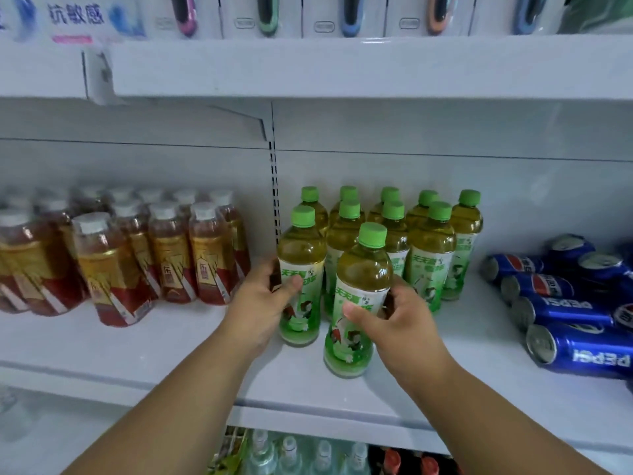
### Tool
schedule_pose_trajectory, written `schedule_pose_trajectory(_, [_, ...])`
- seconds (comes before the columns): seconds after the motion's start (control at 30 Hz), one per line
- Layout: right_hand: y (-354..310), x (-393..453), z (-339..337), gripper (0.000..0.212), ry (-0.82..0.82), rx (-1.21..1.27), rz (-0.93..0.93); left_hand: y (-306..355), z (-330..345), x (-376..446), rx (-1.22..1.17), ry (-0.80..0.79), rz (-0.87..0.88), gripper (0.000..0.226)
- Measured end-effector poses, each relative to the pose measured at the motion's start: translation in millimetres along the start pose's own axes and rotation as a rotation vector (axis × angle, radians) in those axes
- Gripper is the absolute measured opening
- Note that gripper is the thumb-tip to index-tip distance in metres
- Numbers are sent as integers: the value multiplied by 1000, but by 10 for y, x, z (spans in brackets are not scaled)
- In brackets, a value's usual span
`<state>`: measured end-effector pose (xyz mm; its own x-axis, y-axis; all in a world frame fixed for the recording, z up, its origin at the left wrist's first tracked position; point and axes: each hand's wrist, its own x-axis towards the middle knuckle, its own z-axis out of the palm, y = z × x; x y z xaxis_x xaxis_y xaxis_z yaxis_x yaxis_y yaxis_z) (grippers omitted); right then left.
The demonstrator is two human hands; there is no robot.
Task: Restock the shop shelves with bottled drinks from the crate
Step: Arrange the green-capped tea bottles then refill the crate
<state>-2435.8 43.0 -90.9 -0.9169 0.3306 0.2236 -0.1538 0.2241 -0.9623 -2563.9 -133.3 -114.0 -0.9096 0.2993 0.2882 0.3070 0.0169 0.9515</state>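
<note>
Several green-capped tea bottles stand in rows on the white middle shelf. My left hand grips the label of the front-left green tea bottle, which stands upright on the shelf. My right hand grips the nearest green tea bottle, thumb across its label, fingers round its right side; it stands upright just ahead of the others. The crate is out of view.
Red-and-gold tea bottles with white caps fill the shelf's left part. Blue Pepsi cans lie on their sides at the right. An upper shelf holds boxed goods. More bottles stand on the shelf below.
</note>
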Motion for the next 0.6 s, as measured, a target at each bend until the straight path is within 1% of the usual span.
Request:
schedule_pose_trajectory(0.03, [12, 15, 19, 41, 8, -13, 7, -41, -15, 48, 15, -10, 2, 42])
schedule_pose_trajectory(0.1, [35, 36, 60, 44, 20, -41, 11, -125, -34, 131, -3, -14, -14, 38])
schedule_pose_trajectory(0.23, [86, 70, 124, 44, 37, -116, -55, -218, -80, 264, -39, -17, -9, 38])
schedule_pose_trajectory(0.33, [109, 114, 144, 40, 39, -185, -91, -256, -131, 279, 93, 22, 5, 50])
schedule_pose_trajectory(0.4, [103, 129, 161, 40, 44, -259, -108, -289, -153, 243, 191, 46, 2, 51])
schedule_pose_trajectory(0.47, [108, 140, 177, 42, 51, -325, -131, -309, -144, 220, 233, 49, 11, 58])
schedule_pose_trajectory(0.6, [127, 151, 209, 48, 79, -358, -143, -265, -88, 214, 261, 59, 57, 55])
